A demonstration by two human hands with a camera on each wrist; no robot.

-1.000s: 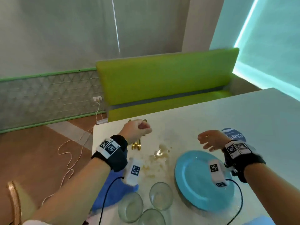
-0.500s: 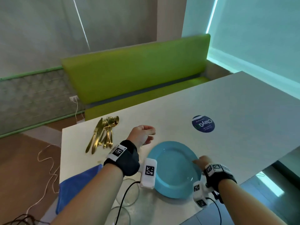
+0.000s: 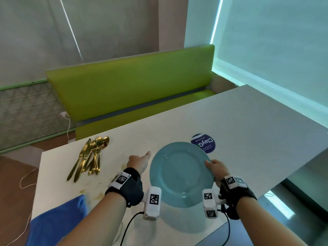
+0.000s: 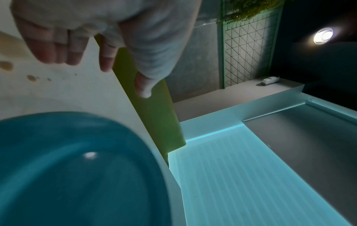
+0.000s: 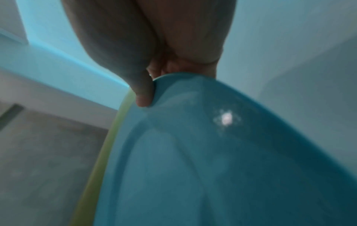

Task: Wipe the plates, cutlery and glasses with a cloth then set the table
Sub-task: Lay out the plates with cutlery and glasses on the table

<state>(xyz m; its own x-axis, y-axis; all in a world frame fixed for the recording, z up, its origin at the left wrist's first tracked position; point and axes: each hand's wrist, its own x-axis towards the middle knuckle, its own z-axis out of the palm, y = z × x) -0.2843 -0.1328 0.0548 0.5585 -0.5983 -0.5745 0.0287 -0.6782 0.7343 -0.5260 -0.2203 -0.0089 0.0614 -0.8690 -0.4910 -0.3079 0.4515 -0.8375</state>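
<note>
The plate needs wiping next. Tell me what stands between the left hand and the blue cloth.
Nothing visible does. The left hand hovers open beside the round teal plate; only bare, stained white tabletop separates it from the blue cloth at the near-left corner.

We are seeing a glossy, smooth teal plate [image 3: 179, 174] catching highlights, shiny gold metal cutlery [image 3: 88, 157] and a matt pale bench [image 3: 248, 130] (stained near the cutlery).

The white table [image 3: 248, 132] is seen from above by the head view, facing the green bench [image 3: 134, 89]. The round blue plate [image 4: 73, 168] is viewed closely along each hand by both wrist cameras and shared by all views.
</note>
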